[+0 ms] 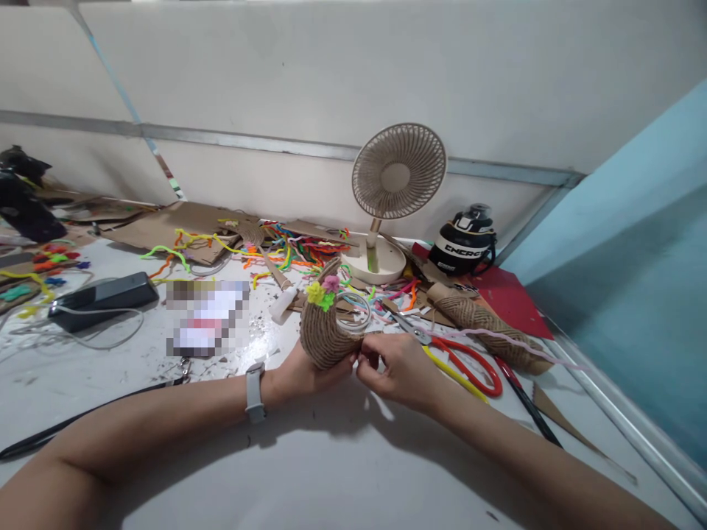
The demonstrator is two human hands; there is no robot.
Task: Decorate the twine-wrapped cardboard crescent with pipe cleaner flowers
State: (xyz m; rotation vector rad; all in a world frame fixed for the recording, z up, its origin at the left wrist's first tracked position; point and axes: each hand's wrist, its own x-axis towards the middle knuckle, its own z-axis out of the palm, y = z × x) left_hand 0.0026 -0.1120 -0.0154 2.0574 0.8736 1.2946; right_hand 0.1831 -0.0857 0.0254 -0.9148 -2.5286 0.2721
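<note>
My left hand (301, 375), with a grey watch (255, 392) on the wrist, cups a small twine-wrapped basket (325, 335) from below and behind. The basket bears yellow, green and pink pipe-cleaner flowers (323, 292) on its rim. My right hand (395, 368) pinches the basket's right side with thumb and fingertips pressed together. Both hands rest over the white table (309, 471), near its middle.
Red-handled scissors (469, 361) and a yellow pipe cleaner (456, 374) lie right of my right hand. A twine-wrapped cone (486, 324), tape roll (353, 309), desk fan (395, 191), black bottle (464, 243), loose pipe cleaners (287, 254), cardboard (171, 224) and a black device (102, 294) lie around.
</note>
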